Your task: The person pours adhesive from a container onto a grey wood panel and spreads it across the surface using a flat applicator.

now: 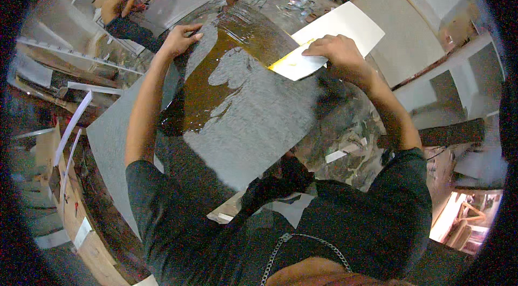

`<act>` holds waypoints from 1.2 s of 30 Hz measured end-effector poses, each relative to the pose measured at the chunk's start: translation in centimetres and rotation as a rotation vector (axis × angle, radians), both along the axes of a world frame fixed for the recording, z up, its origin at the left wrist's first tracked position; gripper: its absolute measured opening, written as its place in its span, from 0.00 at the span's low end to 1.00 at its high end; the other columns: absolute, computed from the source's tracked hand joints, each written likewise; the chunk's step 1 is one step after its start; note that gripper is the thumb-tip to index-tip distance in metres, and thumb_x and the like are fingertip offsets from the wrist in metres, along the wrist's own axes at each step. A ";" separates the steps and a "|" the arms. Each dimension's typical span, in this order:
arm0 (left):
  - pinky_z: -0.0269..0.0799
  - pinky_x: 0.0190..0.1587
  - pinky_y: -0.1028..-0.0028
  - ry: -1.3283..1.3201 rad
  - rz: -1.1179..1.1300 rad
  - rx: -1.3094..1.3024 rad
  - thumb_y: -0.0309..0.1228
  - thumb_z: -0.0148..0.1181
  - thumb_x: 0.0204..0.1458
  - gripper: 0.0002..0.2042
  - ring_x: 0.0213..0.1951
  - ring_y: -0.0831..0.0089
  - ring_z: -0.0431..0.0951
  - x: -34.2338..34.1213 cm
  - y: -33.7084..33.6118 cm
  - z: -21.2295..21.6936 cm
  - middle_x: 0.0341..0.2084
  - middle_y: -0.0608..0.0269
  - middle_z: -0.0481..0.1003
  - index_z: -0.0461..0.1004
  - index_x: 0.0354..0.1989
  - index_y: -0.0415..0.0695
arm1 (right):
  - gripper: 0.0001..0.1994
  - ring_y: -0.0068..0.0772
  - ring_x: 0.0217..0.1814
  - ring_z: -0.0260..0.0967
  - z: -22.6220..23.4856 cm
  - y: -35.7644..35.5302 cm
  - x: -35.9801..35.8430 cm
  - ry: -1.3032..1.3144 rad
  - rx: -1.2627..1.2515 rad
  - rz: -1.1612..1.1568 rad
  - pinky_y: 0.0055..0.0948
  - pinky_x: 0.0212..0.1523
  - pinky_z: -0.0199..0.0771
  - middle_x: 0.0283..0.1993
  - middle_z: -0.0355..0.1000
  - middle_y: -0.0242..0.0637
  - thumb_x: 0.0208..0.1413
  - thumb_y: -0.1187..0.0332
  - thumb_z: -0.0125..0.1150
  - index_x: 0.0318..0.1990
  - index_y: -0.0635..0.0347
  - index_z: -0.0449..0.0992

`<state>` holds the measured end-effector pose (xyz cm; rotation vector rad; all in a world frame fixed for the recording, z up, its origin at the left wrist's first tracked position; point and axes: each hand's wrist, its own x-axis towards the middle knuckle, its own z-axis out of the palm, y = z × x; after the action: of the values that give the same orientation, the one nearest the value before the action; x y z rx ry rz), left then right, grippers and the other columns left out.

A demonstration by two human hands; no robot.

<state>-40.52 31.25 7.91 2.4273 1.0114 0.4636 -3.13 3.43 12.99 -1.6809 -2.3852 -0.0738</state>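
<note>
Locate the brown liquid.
In the head view, the brown liquid lies mostly left of centre on the grey panel, between the left hand and the yellow-edged white piece.

Dim, grainy (dark, curved rim)

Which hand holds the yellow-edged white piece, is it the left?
No, the right hand holds the white piece; the left hand is at the edge of the grey panel.

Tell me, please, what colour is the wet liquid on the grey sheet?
The liquid is glossy amber-brown; the head view shows it best.
</note>
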 end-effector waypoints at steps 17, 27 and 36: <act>0.66 0.55 0.70 0.062 0.083 -0.126 0.39 0.64 0.53 0.23 0.49 0.72 0.74 -0.2 0.2 0.2 0.47 0.56 0.78 0.73 0.56 0.43 | 0.22 0.37 0.49 0.72 -1.2 -9.2 3.4 -0.098 0.055 0.027 0.37 0.46 0.70 0.46 0.75 0.31 0.38 0.74 0.63 0.46 0.45 0.79; 0.66 0.55 0.70 0.061 0.073 -0.059 0.38 0.64 0.52 0.23 0.49 0.71 0.75 0.6 -0.3 0.3 0.47 0.55 0.78 0.73 0.55 0.43 | 0.26 0.37 0.51 0.71 -0.8 -13.7 4.4 -0.082 -0.006 -0.021 0.38 0.48 0.71 0.49 0.75 0.30 0.34 0.76 0.63 0.47 0.42 0.79; 0.67 0.53 0.70 -0.013 0.063 -0.123 0.41 0.65 0.51 0.24 0.47 0.71 0.77 -0.4 1.5 -1.0 0.45 0.51 0.78 0.73 0.55 0.44 | 0.26 0.44 0.51 0.72 -1.6 -20.0 8.2 0.148 -0.255 -0.170 0.33 0.50 0.71 0.48 0.76 0.39 0.32 0.82 0.60 0.45 0.52 0.81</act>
<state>-40.97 32.73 6.91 2.2867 1.0806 0.4250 5.10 -16.58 11.36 -1.9232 -2.2151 0.3299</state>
